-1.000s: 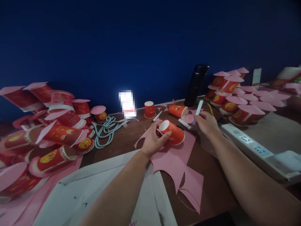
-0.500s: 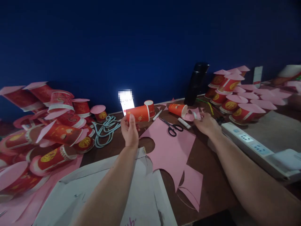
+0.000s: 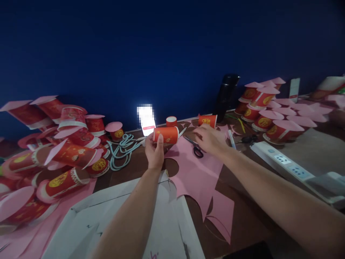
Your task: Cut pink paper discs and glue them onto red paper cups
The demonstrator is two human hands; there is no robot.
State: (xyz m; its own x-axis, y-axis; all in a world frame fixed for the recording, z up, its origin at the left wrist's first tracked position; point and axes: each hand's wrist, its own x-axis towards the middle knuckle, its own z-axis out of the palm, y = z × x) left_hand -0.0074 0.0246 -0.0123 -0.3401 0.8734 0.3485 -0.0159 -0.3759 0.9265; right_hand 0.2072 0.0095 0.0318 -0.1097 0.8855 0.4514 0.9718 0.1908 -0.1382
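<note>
My left hand [image 3: 155, 153] is wrapped around a red paper cup [image 3: 167, 135], which lies sideways with its white-edged end to the right. Held out over the pink paper, my right hand [image 3: 208, 139] has loosely bent fingers, and I see nothing in them. Black-handled scissors [image 3: 198, 152] lie just below it, partly covered by it. Behind its knuckles is another red cup [image 3: 208, 120]; I cannot tell whether they touch. A third red cup [image 3: 171, 121] stands behind the held one. A white stick [image 3: 231, 139] lies right of my right hand.
Pink cut paper [image 3: 192, 176] and a white board [image 3: 121, 212] lie in front. Piled red cups with pink discs [image 3: 72, 153] fill the left; more cups [image 3: 269, 120] stand right. A cable [image 3: 121, 153], lit phone [image 3: 147, 120], black bottle [image 3: 228, 93] and power strip [image 3: 283, 162] are around.
My right hand has moved left from the white stick to above the scissors. The cup behind it has shifted right and turned. My left hand and its cup have moved slightly right.
</note>
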